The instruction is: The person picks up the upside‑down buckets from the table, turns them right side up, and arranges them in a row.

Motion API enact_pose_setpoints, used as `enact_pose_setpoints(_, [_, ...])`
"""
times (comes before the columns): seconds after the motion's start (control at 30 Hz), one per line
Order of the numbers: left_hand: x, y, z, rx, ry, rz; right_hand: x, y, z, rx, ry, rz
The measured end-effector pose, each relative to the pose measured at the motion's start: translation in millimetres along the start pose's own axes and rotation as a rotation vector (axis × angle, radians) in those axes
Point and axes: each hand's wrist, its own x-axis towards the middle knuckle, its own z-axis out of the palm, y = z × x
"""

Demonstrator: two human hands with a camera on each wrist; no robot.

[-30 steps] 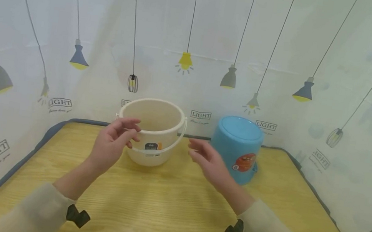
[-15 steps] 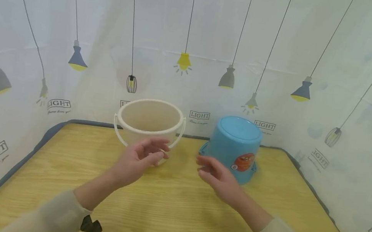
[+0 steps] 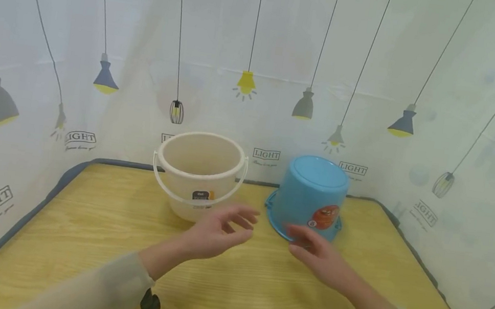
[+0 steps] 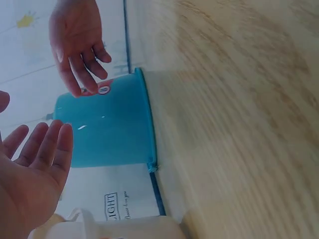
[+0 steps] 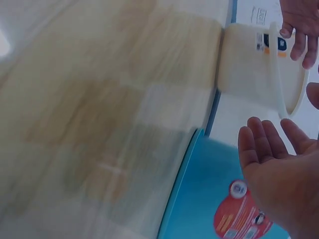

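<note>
A cream bucket (image 3: 189, 178) stands upright toward the back of the table, its white handle (image 3: 164, 188) hanging down across the front. To its right a blue bucket (image 3: 304, 197) sits upside down, base up, with a red round sticker facing forward. My left hand (image 3: 218, 233) hovers in front of and between the two buckets, fingers relaxed and holding nothing. Near the blue bucket's lower front is my right hand (image 3: 324, 262), likewise holding nothing, fingers loosely bent. The right wrist view shows that palm (image 5: 284, 174) beside the blue bucket; neither hand visibly grips anything.
The wooden table (image 3: 212, 289) has a dark blue edge strip (image 3: 58, 183) along its sides and back. White sheets printed with hanging lamps (image 3: 247, 82) enclose the table behind and on both sides.
Both hands have moved right and toward the front of the table, the left one away from the cream bucket. The cream bucket's handle now hangs at the front; both buckets stay in place.
</note>
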Motion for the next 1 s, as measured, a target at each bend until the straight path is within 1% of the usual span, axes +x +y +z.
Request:
enact_pose_setpoints(0.1, [8.4,-11.4,7.0,0.018,-0.029,0.004,-8.8,9,-11,-0.052,-0.01,0.047])
enact_pose_setpoints(0.23, [21.7,-28.8,13.5,0.056,-0.095,-0.031,-18.3,24,-28,-0.117,-0.029,0.103])
enact_pose_setpoints(0.37, [35.7,-43.3,17.0,0.138,-0.165,-0.073,-27.0,39,-45,-0.176,-0.057,0.138])
enact_pose_setpoints(0.4, [39.5,-46.9,17.8,0.16,-0.176,-0.075,-29.3,43,-48,-0.192,-0.055,0.148])
enact_pose_setpoints(0.47, [45.7,-49.4,18.6,0.206,-0.197,-0.086,-33.0,52,-56,-0.231,-0.044,0.163])
enact_pose_setpoints(0.57, [54.9,-54.6,21.4,0.254,-0.212,-0.105,-35.8,64,-67,-0.286,-0.015,0.199])
enact_pose_setpoints(0.67, [63.0,-57.3,24.4,0.266,-0.218,-0.129,-33.8,73,-76,-0.337,0.002,0.229])
enact_pose_setpoints(0.77, [71.5,-59.9,26.9,0.241,-0.216,-0.165,-28.5,79,-82,-0.392,0.003,0.245])
enact_pose_setpoints(0.83, [77.6,-61.9,29.0,0.225,-0.216,-0.202,-24.3,82,-84,-0.419,-0.007,0.245])
enact_pose_setpoints(0.93, [88.4,-67.5,33.5,0.22,-0.212,-0.245,-17.6,87,-86,-0.459,-0.015,0.261])
enact_pose_setpoints(1.0, [96.3,-71.6,37.2,0.227,-0.206,-0.258,-13.2,90,-87,-0.484,-0.017,0.279])
